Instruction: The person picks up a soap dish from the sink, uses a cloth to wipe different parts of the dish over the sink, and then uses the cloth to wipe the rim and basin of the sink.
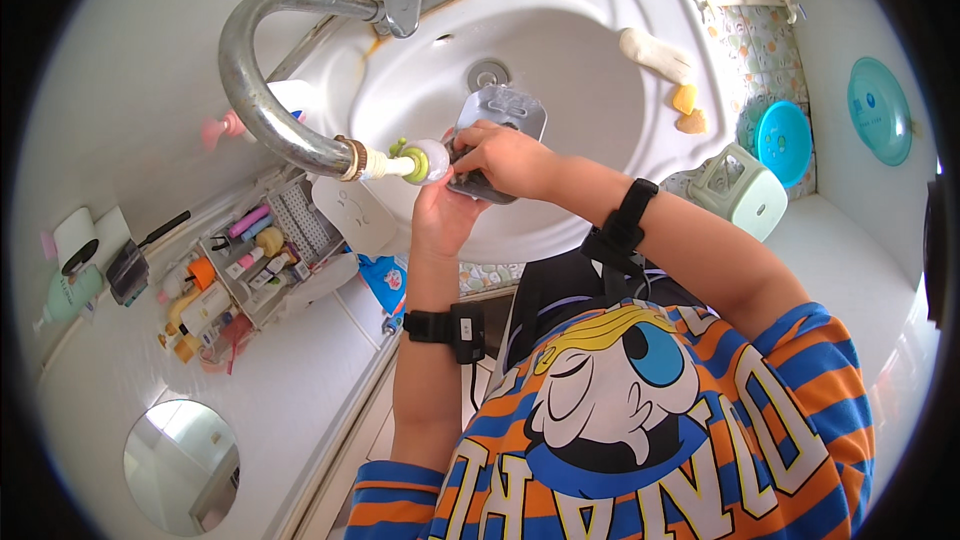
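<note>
Over the white ceramic sink, my left hand holds a grey plastic box by its near end, from the left and below. My right hand reaches into the box from the right, its fingers bent down among dark contents that I cannot identify. Whether those fingers pinch anything is hidden. The box sits tilted near the metal drain. Just left of the box, close to both hands, hangs a white-and-green tap nozzle on the curved chrome faucet.
Left of the sink stands a grey organizer of bottles and tubes, beside a whitish panel. On the sink's right rim lie a whitish, sock-like cloth and two yellowish pieces. A pale green stool and blue basin stand beyond.
</note>
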The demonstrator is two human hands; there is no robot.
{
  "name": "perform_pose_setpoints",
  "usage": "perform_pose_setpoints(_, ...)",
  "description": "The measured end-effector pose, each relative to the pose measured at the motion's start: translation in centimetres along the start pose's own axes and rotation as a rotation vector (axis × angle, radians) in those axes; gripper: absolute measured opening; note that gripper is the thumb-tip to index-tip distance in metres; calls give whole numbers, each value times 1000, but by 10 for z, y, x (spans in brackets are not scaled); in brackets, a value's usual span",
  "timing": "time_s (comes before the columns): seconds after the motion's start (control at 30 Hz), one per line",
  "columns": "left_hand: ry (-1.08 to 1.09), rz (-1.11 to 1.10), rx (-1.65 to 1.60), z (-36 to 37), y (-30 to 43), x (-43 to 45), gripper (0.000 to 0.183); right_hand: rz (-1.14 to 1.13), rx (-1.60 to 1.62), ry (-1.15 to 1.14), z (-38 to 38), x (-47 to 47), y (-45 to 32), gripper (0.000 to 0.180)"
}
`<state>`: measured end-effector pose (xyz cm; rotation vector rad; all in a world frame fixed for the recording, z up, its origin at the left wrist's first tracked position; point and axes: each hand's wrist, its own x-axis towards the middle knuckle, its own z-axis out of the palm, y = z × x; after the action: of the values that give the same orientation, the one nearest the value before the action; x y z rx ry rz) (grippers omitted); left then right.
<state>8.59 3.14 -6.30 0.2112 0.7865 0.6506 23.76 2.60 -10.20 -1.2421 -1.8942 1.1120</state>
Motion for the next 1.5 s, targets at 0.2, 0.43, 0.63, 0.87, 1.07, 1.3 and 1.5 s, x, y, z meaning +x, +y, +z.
perform_pose_setpoints(0.2, 109, 105, 245, -19, 0, 5, 49, 259, -193, 87, -5, -6, 8, 35)
perform_pose_setpoints(0.43, 243, 193, 271, -14, -5, 8, 43, 390, -133, 166, 5, -8, 14, 34)
perform_pose_setpoints(0.63, 284, 226, 199, -28, -11, 14, 40, 291, -321, -97, 4, -20, -3, 33)
perform_pose_setpoints(0.87, 285, 290, 136, -27, -21, 19, 39, 343, -451, -319, -3, -17, -28, 21)
perform_pose_setpoints(1.07, 242, 367, 133, -12, -20, 22, 46, 390, -85, -75, 23, -25, -19, 16)
perform_pose_setpoints(1.3, 270, 347, 116, -10, -13, 24, 49, 330, 138, 81, 26, -20, -17, 27)
perform_pose_setpoints(1.5, 347, 172, 119, -16, -13, 37, 43, 209, 198, 224, 24, -2, -20, 25)
